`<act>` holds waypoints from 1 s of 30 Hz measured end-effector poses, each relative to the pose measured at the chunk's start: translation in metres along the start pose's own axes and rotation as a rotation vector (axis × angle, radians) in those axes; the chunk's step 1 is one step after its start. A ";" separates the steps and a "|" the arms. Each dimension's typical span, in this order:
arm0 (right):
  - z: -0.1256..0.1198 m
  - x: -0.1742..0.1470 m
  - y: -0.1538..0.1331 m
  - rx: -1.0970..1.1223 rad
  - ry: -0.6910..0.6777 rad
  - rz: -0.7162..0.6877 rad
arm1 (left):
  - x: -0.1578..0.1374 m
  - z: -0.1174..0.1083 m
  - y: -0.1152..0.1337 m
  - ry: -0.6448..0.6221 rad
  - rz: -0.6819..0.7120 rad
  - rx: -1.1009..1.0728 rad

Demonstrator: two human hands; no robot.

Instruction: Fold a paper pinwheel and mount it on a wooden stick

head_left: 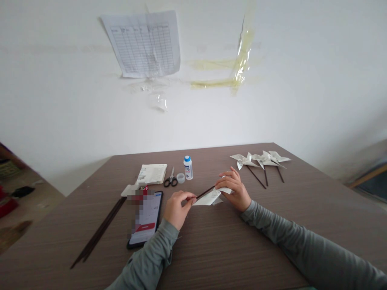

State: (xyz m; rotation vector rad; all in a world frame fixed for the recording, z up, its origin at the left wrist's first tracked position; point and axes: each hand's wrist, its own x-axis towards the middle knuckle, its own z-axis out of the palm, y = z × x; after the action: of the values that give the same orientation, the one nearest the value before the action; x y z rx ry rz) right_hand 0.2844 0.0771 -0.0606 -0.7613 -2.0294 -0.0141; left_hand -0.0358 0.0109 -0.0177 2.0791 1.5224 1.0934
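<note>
Low over the table's middle, my left hand (178, 207) is closed in a pinch at the near end of a dark thin stick (205, 192). A corner of folded printed paper (209, 198) reaches close to the same fingertips. My right hand (234, 190) is closed on this paper at the stick's other end, its fingers curled over the folds. They hide how the stick and paper meet. To the right lie finished-looking paper pinwheels (244, 160) on dark sticks (256, 177).
Beyond my hands stand a white glue bottle (188, 169) with a blue cap, a tape roll (180, 178) and scissors (171, 180). Stacked paper squares (152, 174), a phone (146, 221) and loose dark sticks (101, 229) lie left. A wall (196, 125) borders the table's back.
</note>
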 end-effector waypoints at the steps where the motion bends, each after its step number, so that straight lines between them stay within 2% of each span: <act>1: 0.000 0.000 0.000 0.002 0.008 -0.009 | 0.000 0.000 0.000 0.002 0.003 0.000; 9: 0.003 -0.001 0.001 -0.009 0.059 -0.004 | 0.000 0.002 -0.005 0.015 0.030 -0.010; 18: 0.006 -0.001 0.004 -0.045 0.025 0.004 | -0.001 0.004 -0.014 0.047 0.082 -0.020; 30: -0.008 0.011 -0.004 0.011 -0.171 0.132 | 0.001 -0.002 -0.009 -0.034 -0.028 -0.009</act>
State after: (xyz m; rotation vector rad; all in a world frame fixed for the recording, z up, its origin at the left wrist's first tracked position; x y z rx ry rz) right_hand 0.2840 0.0772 -0.0462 -0.9149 -2.1337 0.1428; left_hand -0.0431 0.0149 -0.0218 2.0540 1.5233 1.0479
